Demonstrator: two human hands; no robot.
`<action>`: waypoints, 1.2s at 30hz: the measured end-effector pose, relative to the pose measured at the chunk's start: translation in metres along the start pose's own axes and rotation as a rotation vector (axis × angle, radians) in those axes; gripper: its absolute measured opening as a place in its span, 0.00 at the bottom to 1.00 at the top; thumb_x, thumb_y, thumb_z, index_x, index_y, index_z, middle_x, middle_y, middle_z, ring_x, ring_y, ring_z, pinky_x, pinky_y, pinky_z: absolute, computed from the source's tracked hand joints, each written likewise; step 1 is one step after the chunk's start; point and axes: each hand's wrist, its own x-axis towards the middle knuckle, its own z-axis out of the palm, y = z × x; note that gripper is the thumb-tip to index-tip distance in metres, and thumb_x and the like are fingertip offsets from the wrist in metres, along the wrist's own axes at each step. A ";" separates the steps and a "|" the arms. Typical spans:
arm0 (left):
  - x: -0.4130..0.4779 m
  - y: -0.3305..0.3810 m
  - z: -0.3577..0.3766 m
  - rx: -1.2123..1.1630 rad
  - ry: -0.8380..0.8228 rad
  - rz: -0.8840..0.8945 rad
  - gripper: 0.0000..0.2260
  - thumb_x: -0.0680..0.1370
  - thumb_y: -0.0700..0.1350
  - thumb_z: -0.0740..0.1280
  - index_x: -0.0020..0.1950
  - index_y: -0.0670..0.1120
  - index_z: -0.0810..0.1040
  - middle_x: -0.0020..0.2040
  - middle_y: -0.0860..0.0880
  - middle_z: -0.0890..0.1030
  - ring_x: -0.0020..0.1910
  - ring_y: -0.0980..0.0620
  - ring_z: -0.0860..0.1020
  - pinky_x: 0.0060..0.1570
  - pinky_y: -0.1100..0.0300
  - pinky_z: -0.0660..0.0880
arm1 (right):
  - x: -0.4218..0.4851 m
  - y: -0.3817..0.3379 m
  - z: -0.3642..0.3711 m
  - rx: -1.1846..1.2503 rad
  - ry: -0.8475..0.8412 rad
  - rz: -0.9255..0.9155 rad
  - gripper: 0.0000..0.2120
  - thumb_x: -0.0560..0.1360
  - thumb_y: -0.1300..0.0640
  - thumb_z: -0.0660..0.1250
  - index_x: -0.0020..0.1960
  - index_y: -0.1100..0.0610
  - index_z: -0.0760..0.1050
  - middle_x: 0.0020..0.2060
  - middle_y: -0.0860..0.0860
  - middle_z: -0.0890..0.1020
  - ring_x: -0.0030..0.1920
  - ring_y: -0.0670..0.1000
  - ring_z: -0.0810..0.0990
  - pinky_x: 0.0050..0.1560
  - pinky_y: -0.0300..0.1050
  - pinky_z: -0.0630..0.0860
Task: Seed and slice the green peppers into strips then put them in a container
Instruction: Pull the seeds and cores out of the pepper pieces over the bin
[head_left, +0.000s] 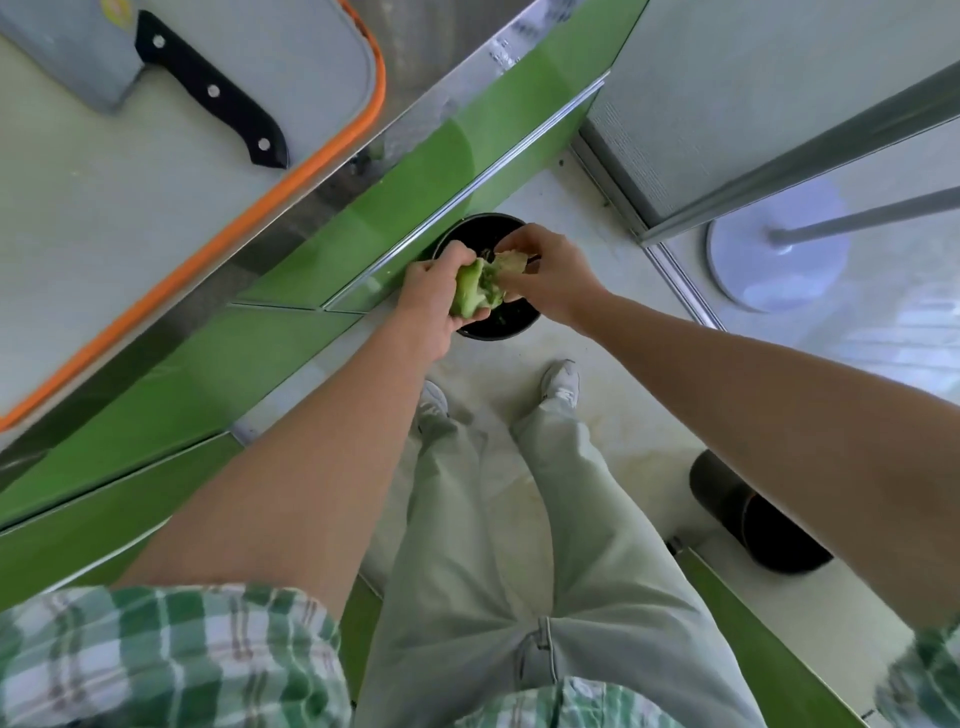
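Note:
A split green pepper (475, 292) hangs over a black bin (511, 327) that stands on the floor by the green cabinet front. My left hand (434, 304) grips the pepper from the left side. My right hand (550, 275) pinches the pale seed core (511, 262) at the pepper's upper right. A cleaver (171, 78) with a black handle lies on the orange-rimmed cutting board (130, 208) at the top left, away from both hands.
The steel counter edge (322, 192) and green cabinet doors (223, 364) run diagonally on the left. A second black bin (753, 514) lies on the floor at the right. A round white stand base (779, 254) sits at the upper right. My feet stand just below the bin.

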 end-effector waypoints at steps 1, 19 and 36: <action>0.001 -0.002 0.001 0.003 -0.023 0.001 0.16 0.76 0.44 0.67 0.60 0.38 0.73 0.56 0.38 0.80 0.49 0.40 0.82 0.33 0.57 0.78 | 0.000 0.002 0.000 0.065 -0.006 0.028 0.11 0.71 0.61 0.68 0.53 0.52 0.75 0.50 0.50 0.78 0.45 0.53 0.82 0.51 0.51 0.79; 0.017 -0.007 -0.009 0.176 -0.046 0.064 0.08 0.75 0.43 0.59 0.50 0.43 0.74 0.45 0.43 0.78 0.41 0.46 0.77 0.31 0.60 0.73 | 0.023 0.017 -0.010 0.210 -0.188 0.170 0.11 0.75 0.69 0.62 0.53 0.59 0.77 0.39 0.53 0.79 0.34 0.50 0.80 0.50 0.47 0.81; 0.071 -0.012 0.007 0.655 0.047 0.381 0.12 0.75 0.47 0.66 0.56 0.49 0.69 0.46 0.51 0.75 0.44 0.48 0.76 0.39 0.55 0.75 | 0.077 0.041 0.020 -0.587 0.067 -0.257 0.14 0.72 0.70 0.60 0.54 0.58 0.76 0.51 0.55 0.77 0.51 0.56 0.76 0.43 0.43 0.65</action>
